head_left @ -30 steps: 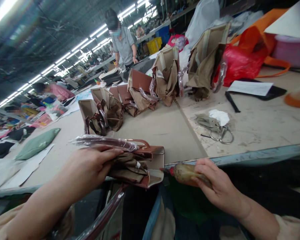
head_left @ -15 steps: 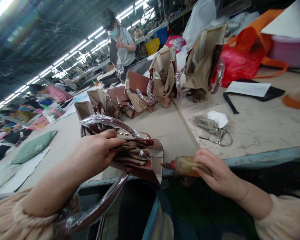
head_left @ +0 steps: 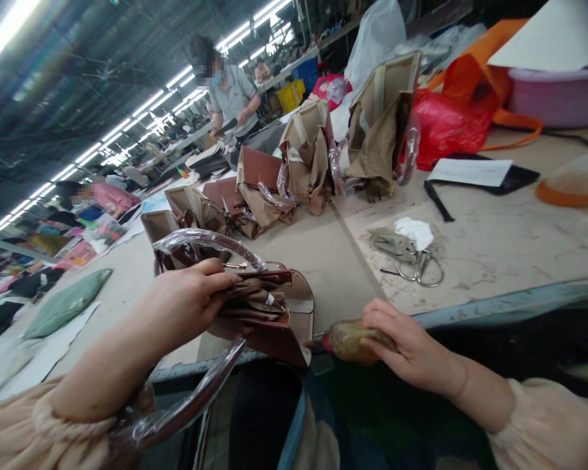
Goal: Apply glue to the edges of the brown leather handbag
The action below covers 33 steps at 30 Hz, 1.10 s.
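From the head view, the left hand (head_left: 186,301) grips a brown leather handbag (head_left: 274,320) at the near edge of the worktable (head_left: 318,251), fingers closed over its open top where tan lining fabric bunches out. One plastic-wrapped handle (head_left: 208,241) arches above the hand; the other hangs below the table edge near the left sleeve. The right hand (head_left: 404,349) is closed around a worn, yellowish tool handle (head_left: 353,338), whose red-collared tip points at the bag's side panel and sits just beside it; whether it touches cannot be told.

The bag hangs partly over the table edge, so if the left grip slackens it could tilt and drop into the lap. The tip is close to the leather and to the left fingertips; a push at the wrong angle could mark the panel or prick a finger. The loose lining could also catch under the tip.

Compared with half a second ago, the bag sits slightly lower and closer to the body, and the tool has come nearer its side panel. Further back, a row of unfinished bags (head_left: 255,189), scissors (head_left: 421,267) and a white rag (head_left: 414,230) lie on the table, and a standing co-worker (head_left: 230,91) now bends over a bench.
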Each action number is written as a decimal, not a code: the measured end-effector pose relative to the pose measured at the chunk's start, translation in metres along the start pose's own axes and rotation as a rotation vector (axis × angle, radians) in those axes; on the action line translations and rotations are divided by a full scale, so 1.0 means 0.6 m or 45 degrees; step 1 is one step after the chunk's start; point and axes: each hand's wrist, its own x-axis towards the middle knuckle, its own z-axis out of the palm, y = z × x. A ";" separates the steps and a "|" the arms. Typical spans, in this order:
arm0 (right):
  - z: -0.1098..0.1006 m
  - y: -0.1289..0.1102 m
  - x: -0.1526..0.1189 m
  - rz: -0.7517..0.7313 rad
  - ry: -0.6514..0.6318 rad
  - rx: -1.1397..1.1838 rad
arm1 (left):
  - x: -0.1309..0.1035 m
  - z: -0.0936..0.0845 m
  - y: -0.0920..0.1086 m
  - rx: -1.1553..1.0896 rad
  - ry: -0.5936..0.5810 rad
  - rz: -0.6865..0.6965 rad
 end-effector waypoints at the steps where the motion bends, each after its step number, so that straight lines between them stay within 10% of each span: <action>1: 0.001 -0.001 0.000 -0.003 -0.021 0.014 | 0.003 0.000 0.000 0.039 -0.030 0.010; 33: -0.004 -0.002 0.010 -0.119 -0.045 -0.261 | 0.025 0.001 0.008 0.107 -0.132 -0.061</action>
